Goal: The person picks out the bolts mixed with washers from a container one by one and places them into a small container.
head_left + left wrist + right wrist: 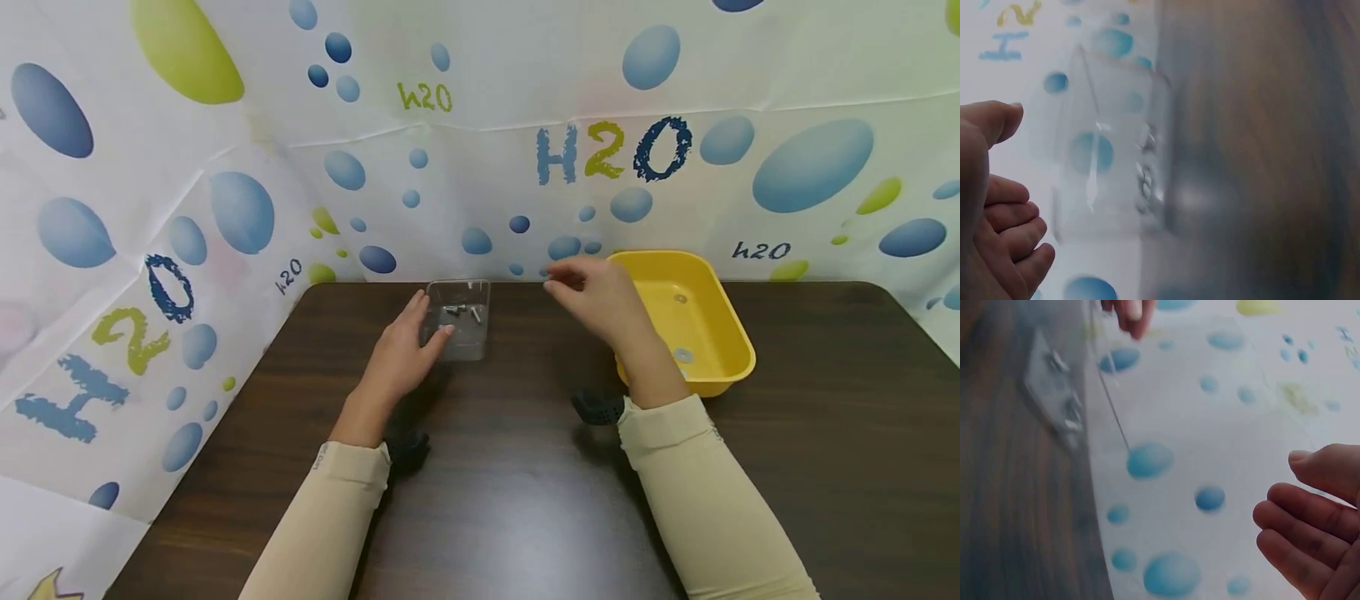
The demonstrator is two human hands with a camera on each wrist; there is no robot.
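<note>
A small clear plastic box (467, 347) stands toward the back of the table, with several small metal pieces that look like screws (476, 315) inside. Beside its left wall is my left hand (401, 354), thumb spread from the fingers. In the left wrist view, a gap shows between that hand (1010, 231) and the blurred box (1119, 100). My right hand (600, 304) hovers between the box and a yellow plastic tub (738, 337). Its fingers are loosely bent with nothing between them and the thumb, as the right wrist view shows of this hand (1310, 531).
Pale round pieces like washers (682, 355) lie inside the yellow tub. The dark wooden table (510, 500) meets a white sheet (480, 167) printed with blue and green drops along its back and left. Black wrist devices (597, 407) sit under both cuffs.
</note>
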